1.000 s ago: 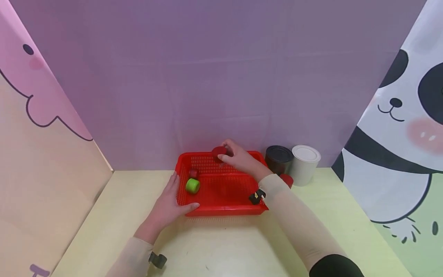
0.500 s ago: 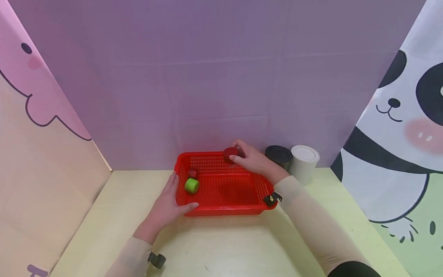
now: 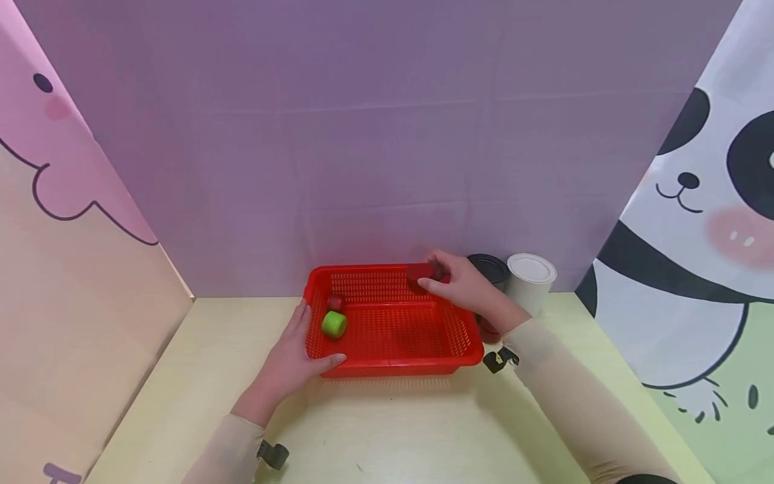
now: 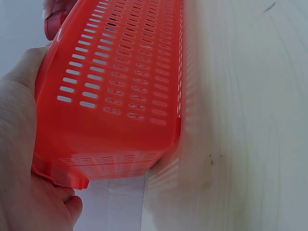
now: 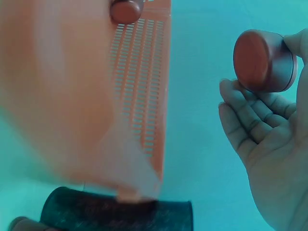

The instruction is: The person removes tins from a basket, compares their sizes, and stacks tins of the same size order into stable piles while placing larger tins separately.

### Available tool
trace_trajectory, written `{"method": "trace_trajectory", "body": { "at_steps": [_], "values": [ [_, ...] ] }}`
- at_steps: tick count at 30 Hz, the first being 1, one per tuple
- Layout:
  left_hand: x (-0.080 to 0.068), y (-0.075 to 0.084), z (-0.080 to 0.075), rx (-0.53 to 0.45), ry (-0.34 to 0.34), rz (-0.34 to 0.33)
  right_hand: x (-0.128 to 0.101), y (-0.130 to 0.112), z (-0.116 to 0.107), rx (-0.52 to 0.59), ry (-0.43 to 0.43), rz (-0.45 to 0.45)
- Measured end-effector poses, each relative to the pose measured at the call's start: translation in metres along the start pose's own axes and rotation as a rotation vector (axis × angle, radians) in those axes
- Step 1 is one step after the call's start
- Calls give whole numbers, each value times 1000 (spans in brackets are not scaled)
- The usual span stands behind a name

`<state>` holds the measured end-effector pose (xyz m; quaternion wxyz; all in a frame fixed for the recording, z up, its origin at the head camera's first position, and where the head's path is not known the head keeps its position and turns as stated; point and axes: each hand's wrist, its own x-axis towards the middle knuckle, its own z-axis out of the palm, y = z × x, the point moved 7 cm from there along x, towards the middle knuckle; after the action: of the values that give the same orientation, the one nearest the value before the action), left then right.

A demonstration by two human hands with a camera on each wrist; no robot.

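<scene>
Well, right hand (image 3: 462,288) fingers (image 5: 293,44) pinch the red puck (image 5: 262,61) above the basket (image 3: 387,329) rim.

the red basket (image 3: 393,366) looks like glossy moulded plastic, its walls perforated with slots. the red round tin (image 5: 263,61) held by the right hand (image 3: 462,286) has a smooth, satin metal look. the green cylinder (image 3: 334,324) appears matt. the black can (image 3: 491,267) and white can (image 3: 531,279) look smooth and matt. the tabletop (image 3: 399,430) is pale, faintly grained wood, the purple backdrop (image 3: 375,134) creased cloth.
</scene>
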<state>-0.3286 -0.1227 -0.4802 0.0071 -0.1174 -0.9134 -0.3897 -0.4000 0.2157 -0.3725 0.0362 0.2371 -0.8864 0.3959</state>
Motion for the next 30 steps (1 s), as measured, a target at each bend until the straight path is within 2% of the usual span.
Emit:
{"method": "trace_trajectory", "body": {
  "at_steps": [5, 10, 16, 30],
  "values": [
    [0, -1, 2, 2, -2, -5, -14, 13, -10, -47, 58, 37],
    [0, -1, 1, 8, 4, -4, -29, 23, -21, -15, 108, 68],
    [1, -2, 0, 12, 3, -5, -43, 36, -31, 24, 142, 91],
    [2, -3, 1, 12, -1, -4, -75, 63, -46, -23, 207, 173]
  ]
}}
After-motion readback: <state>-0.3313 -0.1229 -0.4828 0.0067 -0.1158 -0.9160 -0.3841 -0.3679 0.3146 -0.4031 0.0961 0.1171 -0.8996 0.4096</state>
